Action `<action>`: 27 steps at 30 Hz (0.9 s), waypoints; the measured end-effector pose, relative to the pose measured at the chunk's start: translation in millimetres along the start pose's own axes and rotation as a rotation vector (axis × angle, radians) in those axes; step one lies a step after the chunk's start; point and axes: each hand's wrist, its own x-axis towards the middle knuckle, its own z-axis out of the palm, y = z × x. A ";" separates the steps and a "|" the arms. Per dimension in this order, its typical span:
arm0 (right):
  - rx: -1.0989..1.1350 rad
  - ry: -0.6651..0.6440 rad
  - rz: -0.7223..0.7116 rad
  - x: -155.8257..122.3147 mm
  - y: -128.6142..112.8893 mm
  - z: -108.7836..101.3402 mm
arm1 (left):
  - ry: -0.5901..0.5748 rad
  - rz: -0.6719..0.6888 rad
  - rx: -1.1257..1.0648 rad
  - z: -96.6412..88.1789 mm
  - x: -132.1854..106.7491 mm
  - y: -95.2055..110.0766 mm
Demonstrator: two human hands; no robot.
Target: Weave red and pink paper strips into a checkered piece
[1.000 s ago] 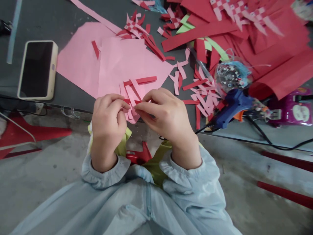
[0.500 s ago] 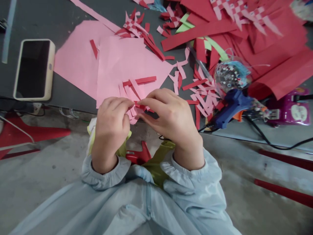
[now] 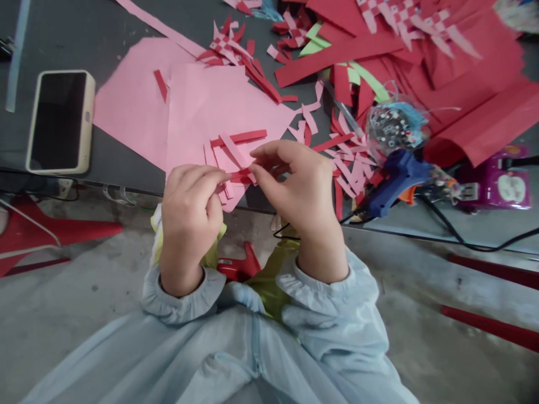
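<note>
One narrow red paper strip [image 3: 241,175] spans sideways, left hand [image 3: 191,207] to right hand [image 3: 304,188]; fingers of both pinch it.

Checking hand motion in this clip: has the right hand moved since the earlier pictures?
Yes: the right hand has shifted rightward, closer to the blue glue gun taken as fixed, and slightly forward.

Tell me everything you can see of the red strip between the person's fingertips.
The red strip is narrow and looks like matte paper. It lies roughly crosswise in the picture, near the front edge of the table, among pink strips. The left hand meets one end; the right hand is at the other, but whether it touches is unclear. Its ends are partly hidden.
</note>
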 end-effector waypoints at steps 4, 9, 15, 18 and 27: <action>0.058 0.033 0.124 5.8 4.2 5.6 | -0.012 0.011 -0.028 -1.0 -0.4 3.9; 0.093 0.042 0.161 11.4 7.0 6.8 | -0.052 0.014 -0.066 -1.6 -1.8 5.6; 0.078 -0.004 0.162 11.1 10.8 5.7 | -0.068 0.041 -0.067 -0.9 -4.2 1.4; 0.126 -0.028 0.186 9.9 12.6 5.7 | -0.083 0.043 -0.060 0.0 -4.8 -1.1; 0.070 -0.017 0.153 12.1 10.1 1.9 | -0.088 0.093 -0.063 1.8 -5.4 -0.5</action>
